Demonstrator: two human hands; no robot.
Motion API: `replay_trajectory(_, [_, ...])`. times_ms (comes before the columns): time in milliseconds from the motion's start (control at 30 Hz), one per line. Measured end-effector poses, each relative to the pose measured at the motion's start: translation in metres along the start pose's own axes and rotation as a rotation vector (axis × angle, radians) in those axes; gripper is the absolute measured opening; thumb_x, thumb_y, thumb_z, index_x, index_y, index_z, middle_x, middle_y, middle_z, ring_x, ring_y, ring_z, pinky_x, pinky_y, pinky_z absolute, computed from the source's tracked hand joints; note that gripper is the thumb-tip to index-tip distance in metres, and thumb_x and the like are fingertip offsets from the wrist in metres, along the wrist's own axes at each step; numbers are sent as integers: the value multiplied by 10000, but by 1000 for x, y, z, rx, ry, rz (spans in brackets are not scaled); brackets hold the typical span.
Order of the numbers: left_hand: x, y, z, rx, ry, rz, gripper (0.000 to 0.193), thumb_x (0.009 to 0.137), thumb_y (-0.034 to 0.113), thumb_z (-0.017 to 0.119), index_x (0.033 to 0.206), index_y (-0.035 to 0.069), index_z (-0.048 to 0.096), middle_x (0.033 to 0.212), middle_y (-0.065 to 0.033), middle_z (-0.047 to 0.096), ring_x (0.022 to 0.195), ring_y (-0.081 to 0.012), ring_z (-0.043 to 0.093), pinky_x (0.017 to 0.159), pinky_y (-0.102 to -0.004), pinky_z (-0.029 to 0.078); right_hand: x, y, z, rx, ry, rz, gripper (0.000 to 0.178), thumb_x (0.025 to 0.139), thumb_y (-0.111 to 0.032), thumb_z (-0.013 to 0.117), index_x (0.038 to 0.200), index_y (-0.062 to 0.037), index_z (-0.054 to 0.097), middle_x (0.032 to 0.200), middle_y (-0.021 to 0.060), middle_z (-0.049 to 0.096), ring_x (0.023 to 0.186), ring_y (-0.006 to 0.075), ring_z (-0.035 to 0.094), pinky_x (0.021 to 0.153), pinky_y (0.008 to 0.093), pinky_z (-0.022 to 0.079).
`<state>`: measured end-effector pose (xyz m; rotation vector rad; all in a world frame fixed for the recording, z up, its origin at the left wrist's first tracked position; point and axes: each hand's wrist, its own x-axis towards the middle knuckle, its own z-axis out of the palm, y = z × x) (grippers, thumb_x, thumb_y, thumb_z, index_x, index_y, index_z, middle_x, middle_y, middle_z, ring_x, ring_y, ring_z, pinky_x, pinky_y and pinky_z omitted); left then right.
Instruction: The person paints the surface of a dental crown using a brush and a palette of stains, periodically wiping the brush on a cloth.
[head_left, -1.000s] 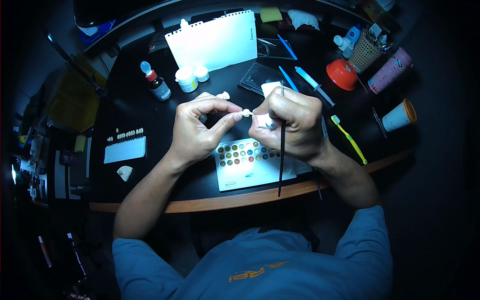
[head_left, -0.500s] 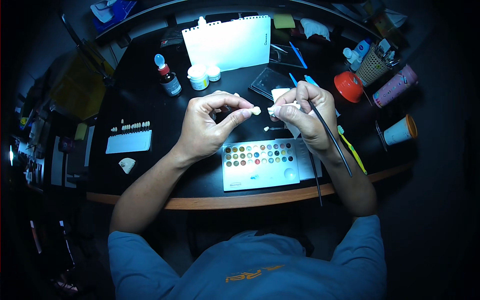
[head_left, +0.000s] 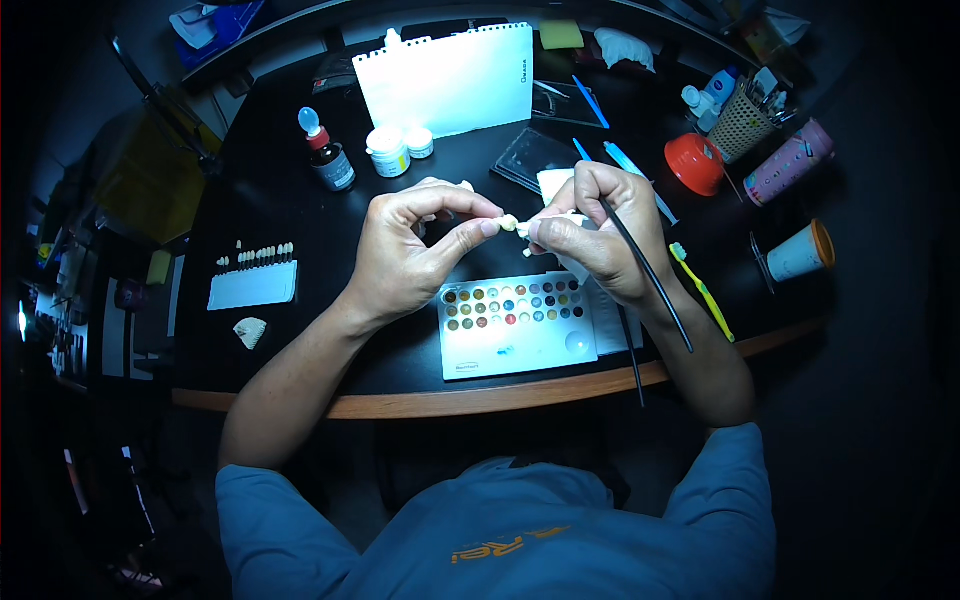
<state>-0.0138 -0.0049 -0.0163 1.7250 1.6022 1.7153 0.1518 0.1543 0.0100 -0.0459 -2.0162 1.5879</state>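
Note:
My left hand point(head_left: 410, 240) is closed, pinching a small cream tooth-shaped crown point(head_left: 509, 223) between thumb and forefinger. My right hand point(head_left: 605, 235) is closed on a white tissue point(head_left: 572, 266); its fingertips, with a bit of white between them, meet the crown. A thin black-handled brush point(head_left: 655, 275) also runs through the right hand, its handle slanting down over the forearm. Below the hands lies a white palette point(head_left: 520, 352) with rows of coloured pans. Another dark thin handle point(head_left: 632, 360) lies to its right, reaching past the table edge.
A tooth shade guide point(head_left: 253, 285) and a fan-shaped cream piece point(head_left: 250, 332) lie at left. Behind stand a dropper bottle point(head_left: 332, 165), white jars point(head_left: 388, 155) and a spiral pad point(head_left: 450, 80). At right are a red bowl point(head_left: 694, 165), a toothbrush point(head_left: 703, 292) and a cup point(head_left: 797, 255).
My right hand has moved left, bringing its fingertips and the white tissue up to the crown. The left hand keeps its pinch. The whole view has shifted slightly.

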Motion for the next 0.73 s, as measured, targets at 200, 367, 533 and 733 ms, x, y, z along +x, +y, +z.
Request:
replay_trajectory(200, [0,-1,-1,27,-10,14,89,845,84,769,920,35,776,851,-94,752,845,-165,680,966,-395,496,0,3,4,-30,33,27,407,770,-60,797,657,-142,414,658,104,684,717,144,728,589,222,522])
replay_trajectory(367, [1,0,-1,28,-20,0,94,844,81,768,925,35,777,855,-95,754,852,-164,683,996,-407,487,0,1,2,-55,46,51,408,770,-47,789,657,-143,409,636,93,673,714,138,725,584,222,521])
replay_trajectory(533, [0,1,0,-7,11,-28,90,863,80,755,933,26,774,853,-94,754,847,-157,683,1004,-406,484,1,-3,2,-63,46,80,400,756,-30,776,656,-142,406,650,98,675,678,116,704,570,218,508])
replay_trajectory(733, [1,3,0,-131,-12,-112,101,903,74,718,974,21,767,913,-104,755,850,-157,683,1023,-402,472,2,-1,-3,-120,98,-75,375,754,-35,751,650,-137,405,672,115,684,609,93,652,549,216,484])
